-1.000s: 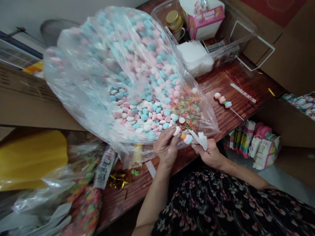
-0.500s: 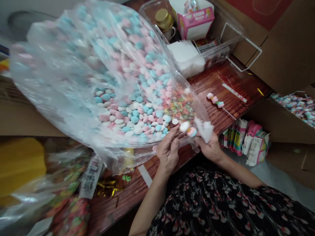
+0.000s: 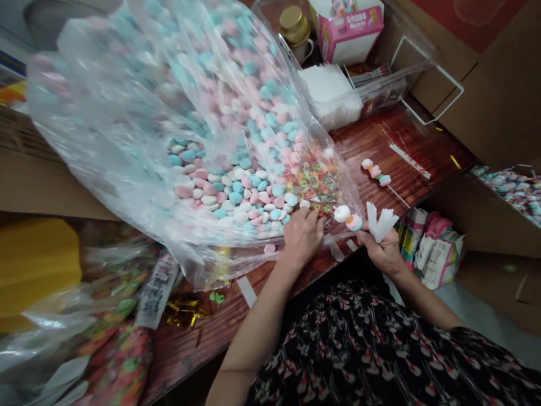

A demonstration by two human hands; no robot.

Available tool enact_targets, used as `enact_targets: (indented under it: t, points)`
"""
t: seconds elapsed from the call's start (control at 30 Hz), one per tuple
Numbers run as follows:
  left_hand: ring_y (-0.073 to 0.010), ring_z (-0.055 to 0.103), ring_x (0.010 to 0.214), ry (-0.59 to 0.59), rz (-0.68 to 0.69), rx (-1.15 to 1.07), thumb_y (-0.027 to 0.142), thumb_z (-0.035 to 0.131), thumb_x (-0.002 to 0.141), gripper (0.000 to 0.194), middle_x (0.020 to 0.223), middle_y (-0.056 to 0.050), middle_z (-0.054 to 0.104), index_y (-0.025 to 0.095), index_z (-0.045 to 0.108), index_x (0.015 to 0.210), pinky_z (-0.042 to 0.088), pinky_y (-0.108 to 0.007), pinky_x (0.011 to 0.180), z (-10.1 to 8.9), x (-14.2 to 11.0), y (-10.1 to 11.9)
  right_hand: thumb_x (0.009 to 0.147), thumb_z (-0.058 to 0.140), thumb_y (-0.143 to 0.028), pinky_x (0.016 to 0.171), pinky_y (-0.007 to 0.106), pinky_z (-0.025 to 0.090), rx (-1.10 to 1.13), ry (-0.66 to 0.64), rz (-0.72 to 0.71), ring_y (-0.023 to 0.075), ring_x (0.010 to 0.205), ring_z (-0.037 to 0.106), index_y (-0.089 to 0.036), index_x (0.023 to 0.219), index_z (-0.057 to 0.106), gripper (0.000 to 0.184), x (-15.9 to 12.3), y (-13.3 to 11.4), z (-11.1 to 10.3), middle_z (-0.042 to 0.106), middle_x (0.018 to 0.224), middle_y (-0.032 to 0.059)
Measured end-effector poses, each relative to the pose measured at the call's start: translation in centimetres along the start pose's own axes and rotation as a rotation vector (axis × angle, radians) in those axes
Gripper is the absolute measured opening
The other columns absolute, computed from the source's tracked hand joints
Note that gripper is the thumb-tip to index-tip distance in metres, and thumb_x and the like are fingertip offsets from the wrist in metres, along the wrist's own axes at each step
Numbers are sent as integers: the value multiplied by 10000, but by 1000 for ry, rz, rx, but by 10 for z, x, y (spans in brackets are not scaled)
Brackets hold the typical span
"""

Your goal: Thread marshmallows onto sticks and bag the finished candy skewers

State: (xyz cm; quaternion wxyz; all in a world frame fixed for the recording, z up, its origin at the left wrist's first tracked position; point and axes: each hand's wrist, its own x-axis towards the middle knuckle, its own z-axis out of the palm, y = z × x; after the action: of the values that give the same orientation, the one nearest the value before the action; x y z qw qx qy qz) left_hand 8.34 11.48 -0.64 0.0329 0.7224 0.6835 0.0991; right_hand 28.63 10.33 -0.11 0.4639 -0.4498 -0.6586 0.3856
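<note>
My right hand (image 3: 384, 251) is closed around a bundle of white sticks (image 3: 382, 221) and a short candy skewer (image 3: 353, 221), which has a white piece at the tip and a pink-and-blue one below. My left hand (image 3: 302, 237) has its fingers curled down at the near edge of the small ring candies (image 3: 315, 183); its fingertips are partly hidden, so what they pinch does not show. Beside these rings, pink, blue and white candies (image 3: 236, 197) lie heaped in a large clear plastic bag (image 3: 127, 129) spread over the table.
A threaded candy skewer (image 3: 376, 172) lies on the wooden table (image 3: 422, 138). Behind it stands a clear bin (image 3: 422, 51) with white sheets (image 3: 332, 93) and a pink box (image 3: 350, 34). A carton of candies (image 3: 513, 189) is at right; gold tinsel (image 3: 186, 313) lies at left.
My left hand has turned over, its fingers going from beside the skewer down to the ring candies. My right hand has shifted right with the skewer and the white sticks.
</note>
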Motion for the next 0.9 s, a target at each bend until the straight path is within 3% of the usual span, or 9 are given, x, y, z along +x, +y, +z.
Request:
enact_targets:
  t: [0.13,0.27,0.47,0.6,0.7,0.9]
  points:
    - [-200,552,793,178,173,56,327,526,946,252,806,-67,635,195,678,794,368,-321,652,7,-7,-5,907,584,-217,546,222,454,-37,-18,-24,98,532,520,-189,966,740,169,4,0,-4,587,610,-37]
    - [-208,509,771,292,252,8,272,558,919,206,763,-73,604,193,657,758,378,-332,663,9,-9,-9,909,582,-226,595,252,490,-52,-36,-55,126,574,558,-193,951,736,163,3,1,-6,632,663,-4]
    - [-246,547,959,282,256,-259,227,603,875,134,1060,-121,649,192,670,764,465,-383,782,11,-6,-13,899,601,-261,647,274,525,-66,-114,-25,145,571,558,-206,758,705,184,-8,14,-4,589,608,2]
    - [-221,598,927,264,293,-442,184,622,850,116,1037,-109,691,185,664,742,494,-399,828,9,-7,-17,906,590,-245,655,264,518,-75,-110,-46,149,607,590,-203,779,700,173,-9,16,-5,582,615,-4]
    - [-201,645,892,299,189,-635,197,677,826,74,971,-91,718,183,667,754,515,-382,818,3,-13,-19,916,572,-232,645,255,507,-86,-103,-49,154,647,616,-199,808,702,172,-8,15,-8,596,629,-4]
    - [-143,679,688,276,-315,-1402,221,780,742,151,841,-39,729,166,644,707,557,-282,617,-23,-22,-12,897,545,-151,621,235,480,-96,-193,-117,132,620,600,-192,909,694,154,-1,5,-1,656,712,2]
